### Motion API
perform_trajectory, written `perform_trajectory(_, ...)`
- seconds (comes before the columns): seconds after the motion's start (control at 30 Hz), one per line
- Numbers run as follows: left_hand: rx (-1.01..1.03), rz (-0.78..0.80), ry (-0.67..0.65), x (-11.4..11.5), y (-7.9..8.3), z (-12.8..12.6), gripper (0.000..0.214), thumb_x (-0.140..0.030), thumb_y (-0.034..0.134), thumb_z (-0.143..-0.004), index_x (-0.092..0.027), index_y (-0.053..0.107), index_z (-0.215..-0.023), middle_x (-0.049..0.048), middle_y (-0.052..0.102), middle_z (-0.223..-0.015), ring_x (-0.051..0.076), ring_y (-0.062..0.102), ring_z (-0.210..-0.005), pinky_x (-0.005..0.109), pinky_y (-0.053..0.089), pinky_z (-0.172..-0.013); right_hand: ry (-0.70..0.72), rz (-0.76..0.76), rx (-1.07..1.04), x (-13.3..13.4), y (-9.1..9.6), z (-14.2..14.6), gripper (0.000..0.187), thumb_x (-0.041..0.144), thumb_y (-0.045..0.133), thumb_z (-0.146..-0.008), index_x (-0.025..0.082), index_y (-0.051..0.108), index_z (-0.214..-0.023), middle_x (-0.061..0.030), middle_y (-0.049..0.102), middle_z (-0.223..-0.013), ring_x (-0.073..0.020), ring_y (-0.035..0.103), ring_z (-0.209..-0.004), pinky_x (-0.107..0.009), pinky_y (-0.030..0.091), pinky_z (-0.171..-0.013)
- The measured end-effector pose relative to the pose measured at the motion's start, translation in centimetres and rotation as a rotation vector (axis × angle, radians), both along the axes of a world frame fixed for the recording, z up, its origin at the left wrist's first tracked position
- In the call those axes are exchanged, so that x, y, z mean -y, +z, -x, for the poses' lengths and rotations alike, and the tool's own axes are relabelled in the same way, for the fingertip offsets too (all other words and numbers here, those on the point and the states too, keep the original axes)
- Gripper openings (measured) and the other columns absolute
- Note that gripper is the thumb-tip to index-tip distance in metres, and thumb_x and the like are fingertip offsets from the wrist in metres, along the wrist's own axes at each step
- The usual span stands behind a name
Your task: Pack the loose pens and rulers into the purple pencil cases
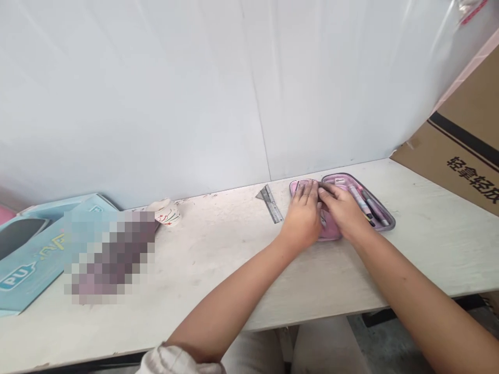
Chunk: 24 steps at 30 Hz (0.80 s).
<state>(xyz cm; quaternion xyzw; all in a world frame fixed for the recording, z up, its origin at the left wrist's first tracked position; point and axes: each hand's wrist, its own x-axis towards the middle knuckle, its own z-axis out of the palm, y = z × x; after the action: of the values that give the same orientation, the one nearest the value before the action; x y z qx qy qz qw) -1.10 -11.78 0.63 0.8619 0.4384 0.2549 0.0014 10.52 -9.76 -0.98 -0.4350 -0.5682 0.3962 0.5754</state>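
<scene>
A pink pencil case [333, 230] with a dark rim lies unfolded on the table. Its right half holds several pens [360, 201] and a small white piece at the top. My left hand [306, 210] lies over the left half with its fingers stretched out and close together. My right hand [343, 208] is at the middle of the case, fingers bent in and touching the left hand. What is under its fingertips is hidden. A clear ruler [272, 205] lies just left of the case, with a small dark triangular piece [260, 195] beside it.
The white table [218, 259] runs along a pale wall. At the left lie a light-blue box [35, 275], a blurred-out purple object [120, 254] and a white paper cup [168, 213] on its side. A cardboard box [460, 140] stands at the right.
</scene>
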Motion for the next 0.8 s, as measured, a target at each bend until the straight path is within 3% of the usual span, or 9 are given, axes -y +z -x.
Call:
perform_trajectory(0.13,0.039,0.178,0.063,-0.4,-0.9,-3.2,0.054,-0.022,0.023,-0.088,-0.002,0.024,-0.138,0.0153,0.024,-0.147,0.022,0.013,-0.138,0.044,0.018,-0.113,-0.052,0.068,0.031,-0.8,-1.2,-2.2,0.034,0.032,0.043,-0.083,0.018,0.060,-0.109,-0.0083,0.062,-0.115,-0.0186,0.057,-0.106,-0.034,0.042,-0.095)
perform_trajectory(0.23,0.024,0.364,0.104,-1.2,-1.6,-4.0,0.064,-0.015,0.032,-0.079,0.002,0.018,-0.139,0.0181,0.018,-0.148,0.024,0.009,-0.138,0.042,0.016,-0.114,-0.130,0.053,0.336,-0.9,-1.5,-2.5,0.033,0.027,0.038,-0.084,0.017,0.064,-0.102,-0.0100,0.065,-0.107,-0.0211,0.058,-0.102,-0.036,0.042,-0.093)
perform_trajectory(0.33,-0.063,0.533,0.092,-1.9,-2.0,-3.8,0.075,-0.014,0.038,-0.072,0.004,0.012,-0.139,0.0215,0.010,-0.148,0.029,0.004,-0.138,0.048,0.014,-0.112,-0.236,-0.031,0.627,-0.8,-1.5,-2.3,0.034,0.018,0.036,-0.083,0.015,0.065,-0.101,-0.0116,0.066,-0.104,-0.0232,0.058,-0.101,-0.037,0.040,-0.092)
perform_trajectory(0.47,-0.134,0.513,0.041,-2.0,-2.3,-3.1,0.077,-0.017,0.040,-0.071,0.003,0.012,-0.139,0.0221,0.011,-0.148,0.030,0.002,-0.138,0.050,0.011,-0.111,-0.277,-0.197,0.700,-0.4,-1.8,-2.0,0.035,0.014,0.036,-0.081,0.008,0.064,-0.101,-0.0141,0.065,-0.107,-0.0235,0.055,-0.104,-0.036,0.039,-0.095)
perform_trajectory(0.67,-0.104,0.317,0.188,-1.5,-2.0,0.8,0.063,-0.030,0.026,-0.087,-0.001,0.012,-0.140,0.0209,0.011,-0.148,0.027,0.004,-0.138,0.047,0.014,-0.111,-0.273,-0.280,0.671,-0.1,-2.3,-2.2,0.033,0.017,0.037,-0.081,0.011,0.064,-0.099,-0.0122,0.065,-0.106,-0.0228,0.056,-0.103,-0.039,0.039,-0.095)
perform_trajectory(0.8,-0.266,0.397,0.240,-1.0,-2.3,6.0,0.063,-0.037,0.024,-0.089,-0.001,0.015,-0.140,0.0205,0.009,-0.149,0.028,0.005,-0.138,0.049,0.011,-0.110,-0.282,-0.257,0.675,0.3,-1.9,-2.0,0.032,0.020,0.038,-0.081,0.014,0.064,-0.099,-0.0104,0.065,-0.105,-0.0225,0.056,-0.103,-0.039,0.041,-0.092)
